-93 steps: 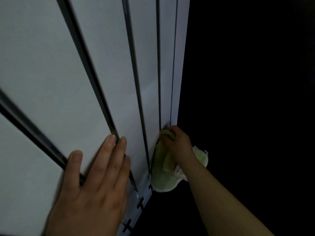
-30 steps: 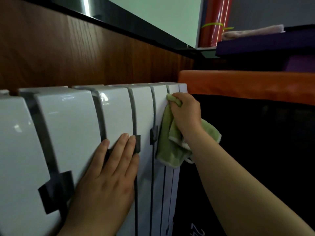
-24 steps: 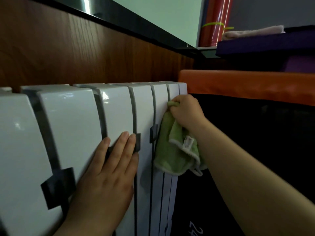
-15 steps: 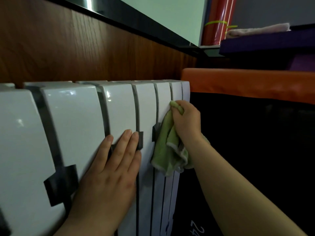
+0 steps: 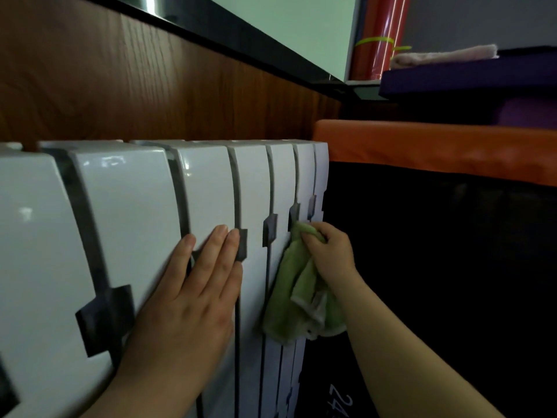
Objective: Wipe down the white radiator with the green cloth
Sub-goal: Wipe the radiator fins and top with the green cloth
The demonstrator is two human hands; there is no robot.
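L hand (image 5: 187, 300) flat, fingers straight, pressed on white radiator (image 5: 126, 212) front, lower centre. R hand (image 5: 330, 254) curled round green cloth (image 5: 297, 303), holding it vs far-right fins, centre frame; cloth hangs below.

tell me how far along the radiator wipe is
Done: nothing provable; no section of the white radiator shows a visible wiped mark. In hand: the right hand grips the green cloth against the far end sections, while the left hand rests flat on a middle section. Left: likely the wider near sections, which the cloth isn't touching.
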